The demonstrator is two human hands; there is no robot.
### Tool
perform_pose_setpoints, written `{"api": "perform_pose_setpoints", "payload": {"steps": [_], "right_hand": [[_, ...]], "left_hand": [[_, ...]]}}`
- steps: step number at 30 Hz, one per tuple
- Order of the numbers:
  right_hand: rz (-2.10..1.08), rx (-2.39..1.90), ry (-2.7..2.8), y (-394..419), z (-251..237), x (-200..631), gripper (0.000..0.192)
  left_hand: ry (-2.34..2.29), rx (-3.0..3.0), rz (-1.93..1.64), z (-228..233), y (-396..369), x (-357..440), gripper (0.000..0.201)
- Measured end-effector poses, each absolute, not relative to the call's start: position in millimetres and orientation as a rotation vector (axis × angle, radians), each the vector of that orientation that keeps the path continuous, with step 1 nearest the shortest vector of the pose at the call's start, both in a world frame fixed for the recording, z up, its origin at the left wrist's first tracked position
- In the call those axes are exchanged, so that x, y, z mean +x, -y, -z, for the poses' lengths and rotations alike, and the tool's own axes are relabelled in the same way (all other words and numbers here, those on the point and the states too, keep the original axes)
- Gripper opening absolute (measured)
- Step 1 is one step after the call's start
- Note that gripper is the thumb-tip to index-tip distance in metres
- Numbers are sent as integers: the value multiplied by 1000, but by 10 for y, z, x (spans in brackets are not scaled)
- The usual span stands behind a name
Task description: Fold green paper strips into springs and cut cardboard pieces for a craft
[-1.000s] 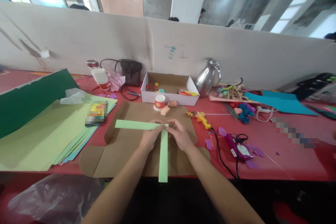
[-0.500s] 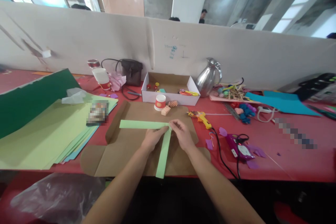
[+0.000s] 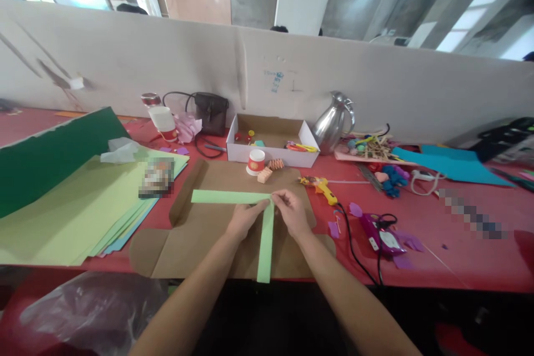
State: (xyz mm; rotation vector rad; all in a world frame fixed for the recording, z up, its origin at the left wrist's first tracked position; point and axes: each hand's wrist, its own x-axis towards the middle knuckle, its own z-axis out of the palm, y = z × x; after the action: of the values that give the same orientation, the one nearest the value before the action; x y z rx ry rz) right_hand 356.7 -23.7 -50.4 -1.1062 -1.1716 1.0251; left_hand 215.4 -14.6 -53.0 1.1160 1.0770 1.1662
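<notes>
Pinching the corner where two light green paper strips meet, I have both hands close together over the flattened brown cardboard [image 3: 196, 245] on the red table [image 3: 459, 256]. My left hand [image 3: 244, 219] presses its fingers on the joint from the left, and my right hand [image 3: 292, 212] grips the same spot between thumb and fingertips. One green strip [image 3: 227, 197] runs flat to the left from the joint; the other green strip [image 3: 266, 245] runs toward me, its near end reaching past the cardboard's edge.

Just beyond my hands stand a small red and white paper cup [image 3: 255, 162] and a folded orange paper piece [image 3: 264, 176], with an open white box [image 3: 271, 142] of small bits behind them. To the right lie a yellow glue gun [image 3: 321, 187] and its black cord [image 3: 354, 250], then a purple tool [image 3: 381, 236] among purple scraps. A metal jug [image 3: 331, 122] stands far right of the box. On the left lies a stack of green paper sheets [image 3: 70, 211].
</notes>
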Motion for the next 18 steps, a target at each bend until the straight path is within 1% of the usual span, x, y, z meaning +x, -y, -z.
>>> {"api": "perform_pose_setpoints", "payload": {"steps": [11, 18], "right_hand": [[-985, -1091, 1233, 237, 550, 3565, 21], [-1013, -1071, 1271, 250, 534, 3548, 19]], "left_hand": [[-1027, 1072, -1139, 537, 143, 2165, 31], [-997, 1081, -1216, 513, 166, 2167, 28]]}}
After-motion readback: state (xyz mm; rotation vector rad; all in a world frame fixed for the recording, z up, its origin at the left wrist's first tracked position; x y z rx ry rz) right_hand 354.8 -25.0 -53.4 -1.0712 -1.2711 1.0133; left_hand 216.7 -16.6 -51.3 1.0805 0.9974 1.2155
